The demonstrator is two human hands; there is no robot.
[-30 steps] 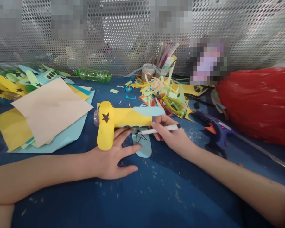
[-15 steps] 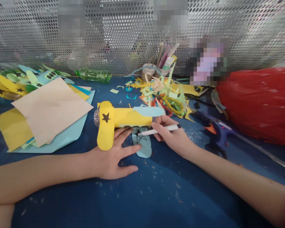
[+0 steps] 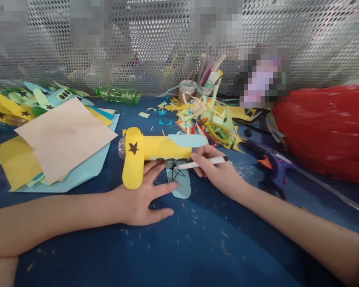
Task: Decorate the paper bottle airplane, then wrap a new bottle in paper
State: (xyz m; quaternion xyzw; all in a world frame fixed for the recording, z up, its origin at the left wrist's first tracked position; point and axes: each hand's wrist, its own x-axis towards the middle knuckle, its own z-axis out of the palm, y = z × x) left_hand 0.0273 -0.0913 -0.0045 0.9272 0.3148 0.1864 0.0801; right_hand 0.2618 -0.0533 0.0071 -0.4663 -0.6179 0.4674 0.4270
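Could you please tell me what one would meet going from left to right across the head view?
Pale pink paper sheet, left hand, light-blue paper piece with a drawn star, right hand, red bag.

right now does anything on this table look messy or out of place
Mostly the paper scraps, heaped loosely beyond the yellow model, with a yellow scissor handle lying among them, easily lost there. The paper stack at left also looks askew, its sheets turned at different angles.
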